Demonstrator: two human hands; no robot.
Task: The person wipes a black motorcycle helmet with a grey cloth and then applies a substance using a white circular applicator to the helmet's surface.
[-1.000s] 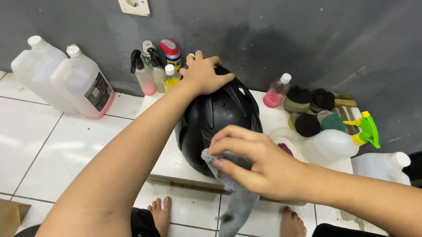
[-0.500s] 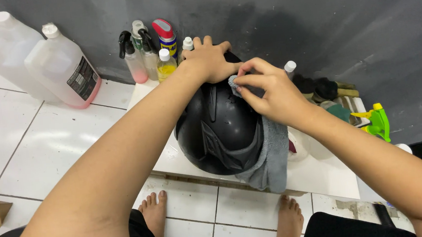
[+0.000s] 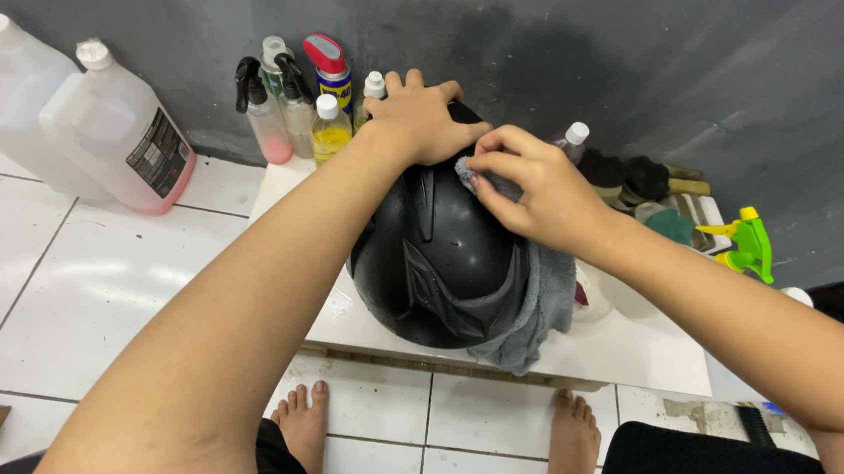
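Resting on the white platform [image 3: 642, 350]: one glossy black domed helmet [image 3: 439, 266]. Left hand [image 3: 423, 117] lies spread across its top; right hand [image 3: 539, 193] pinches one soft grey cloth [image 3: 538, 303] against it.

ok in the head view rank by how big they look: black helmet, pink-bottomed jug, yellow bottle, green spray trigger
1. black helmet, though it is nearest the camera
2. pink-bottomed jug
3. yellow bottle and green spray trigger: too alike to rank

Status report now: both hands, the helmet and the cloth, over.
Left hand flat on far side of black helmet. Right hand pinching grey cloth against helmet top, cloth draping down its right side. Bottles close behind, not blocking.
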